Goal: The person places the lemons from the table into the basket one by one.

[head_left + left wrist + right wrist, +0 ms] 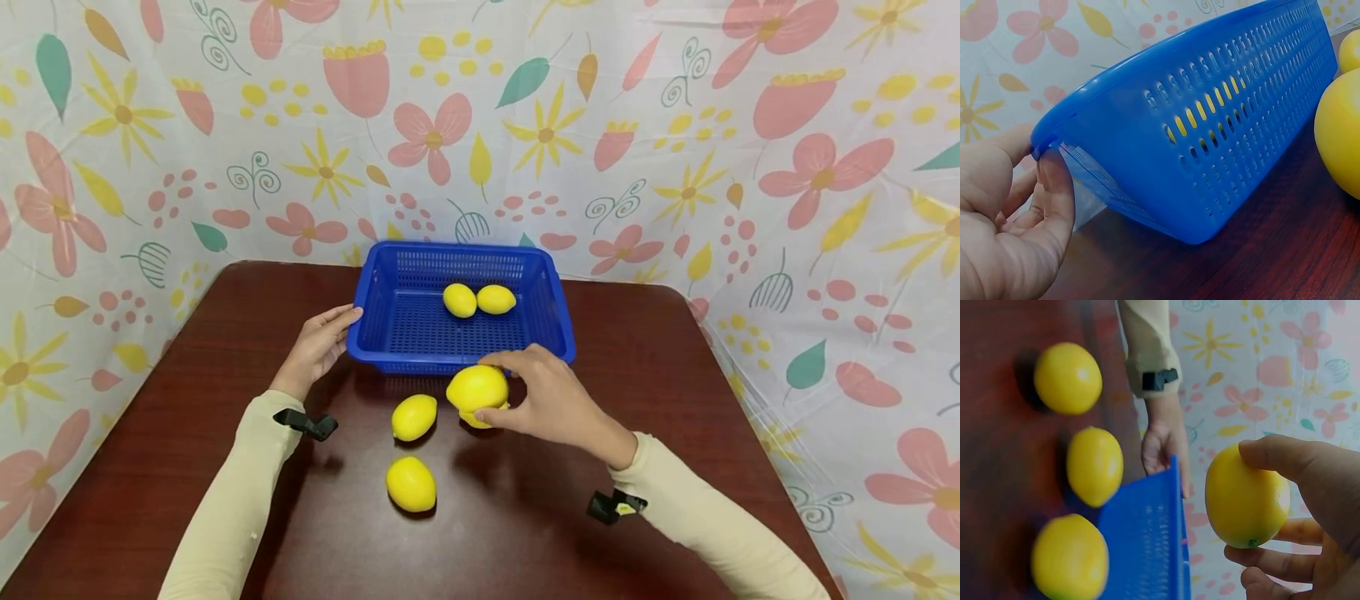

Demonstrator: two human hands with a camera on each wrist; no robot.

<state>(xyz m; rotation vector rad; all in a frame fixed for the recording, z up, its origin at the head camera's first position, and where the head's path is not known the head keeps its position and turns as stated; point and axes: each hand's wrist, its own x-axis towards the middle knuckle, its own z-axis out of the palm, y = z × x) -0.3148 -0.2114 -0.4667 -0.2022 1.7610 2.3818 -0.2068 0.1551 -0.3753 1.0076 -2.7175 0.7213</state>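
Observation:
My right hand [501,390] grips a yellow lemon [472,387] between thumb and fingers, lifted just above the table at the front wall of a blue basket [390,333]. In the right wrist view the same hand [1236,501] wraps that lemon [1254,487]. Two lemons [459,300] [496,299] lie inside the basket. My left hand [347,321] holds the basket's front left corner, with the thumb on the rim [1147,62] and the fingers [1057,194] against the wall. Two more lemons [414,417] [411,483] lie on the table, and a third [483,419] peeks out under the held one.
The dark wooden table [675,400] has rounded far corners and is ringed by a floral cloth backdrop [787,167] at the back and both sides. The basket stands at the table's far middle. The loose lemons lie between my forearms.

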